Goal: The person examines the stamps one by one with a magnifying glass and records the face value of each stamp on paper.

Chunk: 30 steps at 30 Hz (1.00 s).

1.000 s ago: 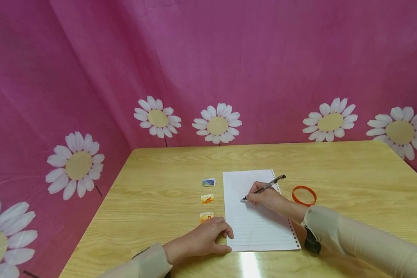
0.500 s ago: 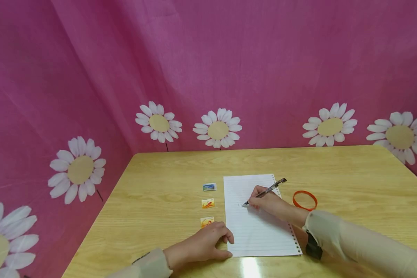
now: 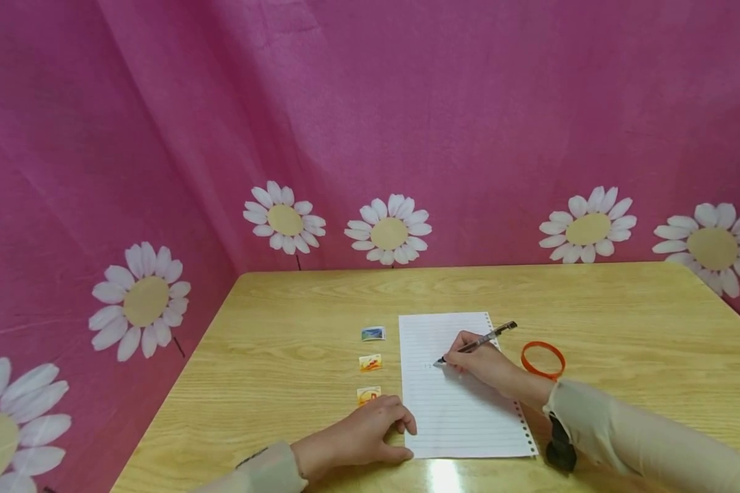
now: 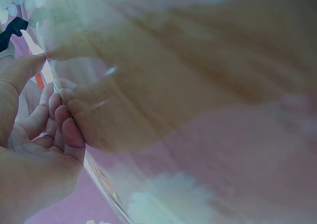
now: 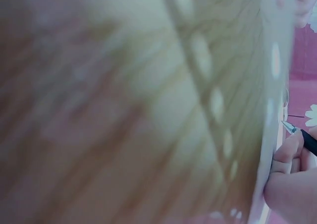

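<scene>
My right hand pinches a dark gel pen between thumb and fingers, its tip down at a lined sheet of paper. Small handwritten marks show on the sheet just left of the tip. In the right wrist view the pen's metal tip pokes out beyond the curled fingers. My left hand rests at the sheet's lower left edge, fingers loosely bent and holding nothing. The left wrist view shows the same hand from the palm side, fingertips down on the tabletop.
Three small stamp-like pictures lie in a column left of the sheet: a blue-green one, a yellow-orange one and another partly behind my left hand. An orange-red ring lies right of the sheet on the wooden table.
My right hand and the pen have shifted slightly right along the line, and more marks show on the paper. The head view has tilted a little upward. My left hand stays at the sheet's edge.
</scene>
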Motion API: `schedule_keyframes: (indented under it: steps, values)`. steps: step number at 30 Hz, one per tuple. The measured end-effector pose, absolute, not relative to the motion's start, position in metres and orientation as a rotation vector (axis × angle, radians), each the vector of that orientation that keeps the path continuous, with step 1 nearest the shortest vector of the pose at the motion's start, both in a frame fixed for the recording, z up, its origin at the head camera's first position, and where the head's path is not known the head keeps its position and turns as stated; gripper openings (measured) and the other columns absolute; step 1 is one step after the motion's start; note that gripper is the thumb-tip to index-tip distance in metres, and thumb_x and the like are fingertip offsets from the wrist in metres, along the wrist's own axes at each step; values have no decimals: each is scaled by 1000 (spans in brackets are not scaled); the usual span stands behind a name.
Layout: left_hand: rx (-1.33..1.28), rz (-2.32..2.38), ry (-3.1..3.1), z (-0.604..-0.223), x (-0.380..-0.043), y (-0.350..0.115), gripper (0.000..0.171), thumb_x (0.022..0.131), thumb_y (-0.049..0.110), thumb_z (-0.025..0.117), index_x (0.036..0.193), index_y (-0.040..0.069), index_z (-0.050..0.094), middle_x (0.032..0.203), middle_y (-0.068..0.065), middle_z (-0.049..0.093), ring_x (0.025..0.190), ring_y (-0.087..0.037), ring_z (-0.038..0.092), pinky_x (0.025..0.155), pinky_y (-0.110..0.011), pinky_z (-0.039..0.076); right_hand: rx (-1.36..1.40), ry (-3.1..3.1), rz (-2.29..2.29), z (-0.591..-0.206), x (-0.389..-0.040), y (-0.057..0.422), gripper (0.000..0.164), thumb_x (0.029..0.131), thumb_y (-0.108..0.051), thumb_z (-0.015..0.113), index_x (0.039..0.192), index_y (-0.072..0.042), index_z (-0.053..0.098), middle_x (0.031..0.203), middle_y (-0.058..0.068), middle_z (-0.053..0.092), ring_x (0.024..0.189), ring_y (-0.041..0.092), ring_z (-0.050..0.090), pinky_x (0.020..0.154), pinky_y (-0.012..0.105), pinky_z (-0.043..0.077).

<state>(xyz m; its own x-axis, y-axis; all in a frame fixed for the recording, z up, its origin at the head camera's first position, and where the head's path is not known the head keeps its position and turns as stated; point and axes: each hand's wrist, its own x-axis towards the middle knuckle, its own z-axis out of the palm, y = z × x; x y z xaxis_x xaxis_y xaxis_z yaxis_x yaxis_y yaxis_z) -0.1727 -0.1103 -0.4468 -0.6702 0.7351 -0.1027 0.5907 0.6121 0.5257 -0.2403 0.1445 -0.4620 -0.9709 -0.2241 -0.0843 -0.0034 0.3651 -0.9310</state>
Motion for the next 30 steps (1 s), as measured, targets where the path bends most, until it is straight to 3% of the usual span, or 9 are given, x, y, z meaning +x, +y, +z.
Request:
schedule_keyframes:
  steps: [17,30]
  values:
    - [1094,656,2538,-446,-171,-111,20,85,28,76,98,20,64,87,14,48,85,5,42,80,-11,37,-282,2374,-1676,-462,-238,144,21,88,-12,68,88,4,53,69,-4,55,62,6,51,58,21,41]
    - [1114,660,2546,-444,-170,-112,19,86,26,76,99,19,64,88,13,48,87,4,41,80,-10,36,-275,2410,-1670,-462,-240,144,16,87,-11,64,84,-1,52,68,-3,54,63,6,51,58,20,43]
